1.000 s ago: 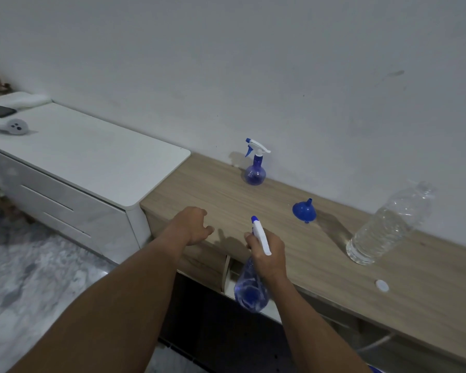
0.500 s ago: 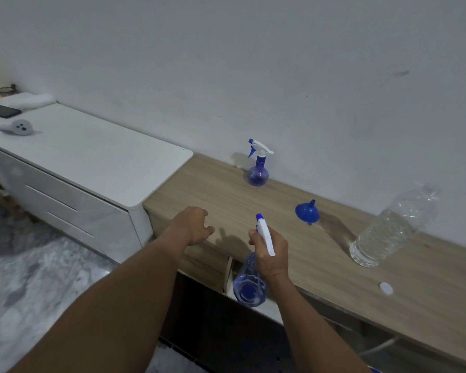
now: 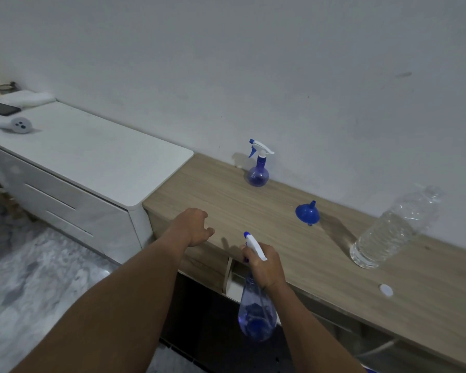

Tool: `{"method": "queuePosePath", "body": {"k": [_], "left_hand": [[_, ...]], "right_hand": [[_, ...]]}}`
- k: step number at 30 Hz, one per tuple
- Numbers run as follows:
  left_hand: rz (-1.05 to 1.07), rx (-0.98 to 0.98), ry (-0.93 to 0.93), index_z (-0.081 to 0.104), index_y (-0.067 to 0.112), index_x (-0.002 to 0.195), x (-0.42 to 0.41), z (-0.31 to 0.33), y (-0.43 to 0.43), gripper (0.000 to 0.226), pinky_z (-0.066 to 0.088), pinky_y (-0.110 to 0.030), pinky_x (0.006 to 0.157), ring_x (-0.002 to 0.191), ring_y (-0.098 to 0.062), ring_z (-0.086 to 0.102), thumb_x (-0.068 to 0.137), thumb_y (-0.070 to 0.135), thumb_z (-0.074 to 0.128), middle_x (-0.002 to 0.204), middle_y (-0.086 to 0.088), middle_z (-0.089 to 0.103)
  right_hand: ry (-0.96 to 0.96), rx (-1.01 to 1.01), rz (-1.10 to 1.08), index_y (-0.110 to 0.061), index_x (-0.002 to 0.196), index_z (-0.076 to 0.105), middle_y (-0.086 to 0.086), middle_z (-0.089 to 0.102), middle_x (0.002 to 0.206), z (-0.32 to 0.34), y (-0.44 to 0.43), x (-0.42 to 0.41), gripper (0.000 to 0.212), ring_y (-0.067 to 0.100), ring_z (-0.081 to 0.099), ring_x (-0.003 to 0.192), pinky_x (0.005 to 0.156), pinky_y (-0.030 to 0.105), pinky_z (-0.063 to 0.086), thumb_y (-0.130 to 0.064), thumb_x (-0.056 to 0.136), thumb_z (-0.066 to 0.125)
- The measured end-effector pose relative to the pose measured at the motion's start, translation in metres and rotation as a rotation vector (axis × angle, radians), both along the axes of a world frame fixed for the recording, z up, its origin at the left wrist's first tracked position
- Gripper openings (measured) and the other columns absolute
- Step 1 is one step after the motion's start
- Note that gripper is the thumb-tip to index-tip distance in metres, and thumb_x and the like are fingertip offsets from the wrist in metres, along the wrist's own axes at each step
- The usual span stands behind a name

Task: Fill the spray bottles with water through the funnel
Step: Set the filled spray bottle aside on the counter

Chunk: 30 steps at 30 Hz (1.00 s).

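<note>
The right hand (image 3: 264, 265) grips a spray bottle (image 3: 257, 310) by its neck, fingers curled round it just under the white spray head; the clear blue body hangs in front of the desk's (image 3: 226, 200) front edge, lower than the top, with the nozzle pointing away towards the wall. The left hand (image 3: 195, 227) is over the desk's near edge, fingers loosely curled and holding nothing; whether it touches the wood I cannot tell.

On the desk a second spray bottle (image 3: 258, 168) stands upright close to the wall, its head on. To its right, well apart, the funnel (image 3: 307, 213) sits mouth down, spout up; further right is the water bottle (image 3: 393, 230) – clear and uncapped, with water in it. A white cap (image 3: 386, 289) lies nearer the front edge, apart from that bottle.

A cabinet (image 3: 92, 152) – white, with drawers – butts against the desk's left end; at its far end lie a phone (image 3: 2, 108), a small white gadget (image 3: 18, 124) and a folded cloth (image 3: 30, 97).
</note>
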<state>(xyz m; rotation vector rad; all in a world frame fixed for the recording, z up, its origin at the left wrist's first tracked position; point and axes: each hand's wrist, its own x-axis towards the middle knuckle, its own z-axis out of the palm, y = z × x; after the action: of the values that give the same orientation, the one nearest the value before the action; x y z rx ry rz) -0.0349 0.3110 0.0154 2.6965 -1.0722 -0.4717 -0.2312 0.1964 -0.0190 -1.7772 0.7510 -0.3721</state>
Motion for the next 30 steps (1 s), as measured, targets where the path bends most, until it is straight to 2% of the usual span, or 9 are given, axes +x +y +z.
{"method": "queuePosePath", "body": {"k": [4,9,12,14,17,19,25,27,30], "left_hand": [[0.005,-0.001,0.011,0.042,0.008,0.148,0.001,0.000,0.000,0.068,0.039,-0.039,0.110,0.138,-0.028,0.041,0.094,0.047,0.058,0.150,-0.012,0.045],[0.018,-0.012,0.013,0.044,0.009,0.147,0.002,0.000,0.001,0.068,0.040,-0.038,0.109,0.136,-0.028,0.044,0.093,0.047,0.059,0.148,-0.011,0.047],[0.017,-0.011,0.018,0.043,0.009,0.147,0.003,0.000,0.001,0.068,0.041,-0.038,0.109,0.136,-0.028,0.044,0.093,0.047,0.059,0.149,-0.011,0.047],[0.014,-0.009,0.014,0.043,0.009,0.147,0.002,0.000,0.001,0.067,0.040,-0.038,0.109,0.136,-0.028,0.044,0.093,0.047,0.059,0.148,-0.011,0.047],[0.018,-0.012,0.003,0.044,0.009,0.147,0.003,0.001,0.002,0.067,0.040,-0.038,0.108,0.135,-0.028,0.045,0.093,0.047,0.059,0.148,-0.011,0.048],[0.019,-0.013,0.004,0.044,0.010,0.147,0.003,0.001,0.002,0.068,0.041,-0.039,0.108,0.135,-0.028,0.045,0.093,0.047,0.060,0.148,-0.011,0.049],[0.007,0.004,0.017,0.042,0.011,0.148,-0.002,0.002,-0.001,0.069,0.039,-0.038,0.110,0.137,-0.028,0.043,0.092,0.047,0.061,0.150,-0.011,0.046],[0.000,0.009,0.020,0.041,0.010,0.149,-0.004,0.003,-0.003,0.070,0.039,-0.039,0.110,0.138,-0.028,0.042,0.093,0.046,0.060,0.151,-0.011,0.045],[-0.010,0.008,0.020,0.040,0.010,0.149,-0.006,0.004,-0.006,0.070,0.039,-0.039,0.110,0.138,-0.028,0.042,0.092,0.047,0.060,0.151,-0.012,0.044]], "right_hand": [[-0.037,-0.021,-0.015,0.006,0.067,0.051,0.002,0.047,0.054,-0.002,-0.001,-0.003,0.047,0.014,0.044,0.051,0.053,0.032,0.037,-0.038,0.083,0.060],[-0.143,-0.143,-0.042,-0.011,0.066,0.054,-0.006,0.049,0.054,0.001,0.001,-0.001,0.031,0.006,0.044,0.051,0.051,0.021,0.037,-0.013,0.094,0.066],[-0.167,-0.101,-0.052,-0.003,0.069,0.058,0.010,0.054,0.058,0.003,0.001,0.001,0.030,0.013,0.049,0.053,0.052,0.030,0.041,-0.020,0.094,0.065],[-0.162,-0.072,-0.048,0.002,0.071,0.059,0.012,0.054,0.059,0.003,0.001,0.001,0.036,0.015,0.049,0.055,0.053,0.030,0.040,-0.028,0.090,0.063],[-0.078,-0.015,-0.004,0.002,0.068,0.053,-0.002,0.047,0.056,0.004,0.002,-0.001,0.041,0.012,0.044,0.054,0.054,0.029,0.036,-0.034,0.085,0.061],[0.042,-0.014,0.023,-0.007,0.062,0.049,-0.005,0.046,0.053,0.003,0.001,-0.001,0.038,0.010,0.042,0.050,0.055,0.030,0.035,-0.036,0.084,0.060],[0.279,0.036,0.034,-0.013,0.061,0.057,0.006,0.069,0.068,0.008,-0.007,0.005,0.033,0.017,0.056,0.058,0.060,0.031,0.042,-0.044,0.073,0.057],[0.329,0.044,0.037,-0.012,0.067,0.060,0.006,0.068,0.066,0.012,-0.010,0.008,0.032,0.018,0.058,0.058,0.061,0.031,0.044,-0.043,0.072,0.056],[0.373,0.061,0.015,-0.013,0.090,0.066,0.009,0.073,0.085,0.015,-0.016,0.015,0.040,0.022,0.067,0.068,0.061,0.032,0.050,-0.046,0.069,0.056]]}}
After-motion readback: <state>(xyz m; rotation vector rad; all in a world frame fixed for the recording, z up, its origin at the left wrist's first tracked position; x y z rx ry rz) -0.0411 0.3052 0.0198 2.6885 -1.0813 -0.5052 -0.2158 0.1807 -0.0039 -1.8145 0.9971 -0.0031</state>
